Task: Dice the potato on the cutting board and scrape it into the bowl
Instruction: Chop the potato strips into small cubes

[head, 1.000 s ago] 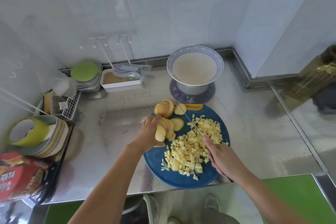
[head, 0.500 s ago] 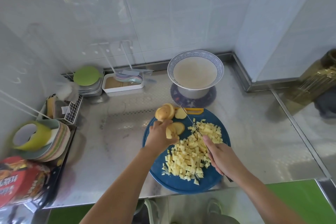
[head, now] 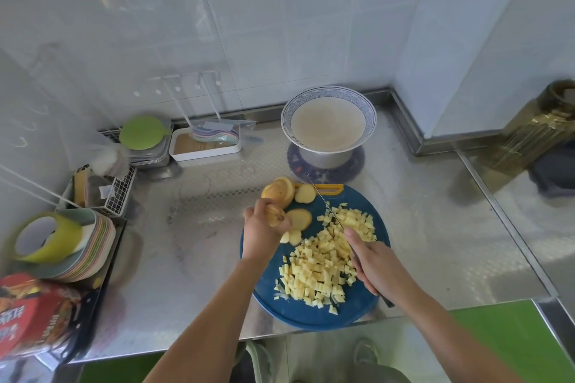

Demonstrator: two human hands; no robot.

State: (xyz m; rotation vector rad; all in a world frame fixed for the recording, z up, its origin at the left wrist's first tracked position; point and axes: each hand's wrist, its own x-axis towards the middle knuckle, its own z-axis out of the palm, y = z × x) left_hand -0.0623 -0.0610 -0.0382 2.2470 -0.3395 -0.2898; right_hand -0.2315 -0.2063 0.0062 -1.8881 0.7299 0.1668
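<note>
The steel tabletop is carrying everything here. The round blue cutting board is lying at its near edge, right in front of me. Past the board's far rim, the bowl with the blue-patterned rim is sitting on a dark round mat, just apart from the board. A wide heap of diced potato is covering the middle and right of the board.

My right hand is gripping the handle of the knife, with my forefinger stretching along the top. The thin blade is slanting over the dice with its tip pointing toward the bowl. My left hand is clutching a few potato slices at the board's left side, thumb and fingers closing round them.

1 loose slice is lying flat just beside that hand. A leaning stack of slices is resting at the board's far edge, with 1 more slice touching its right side.
</note>
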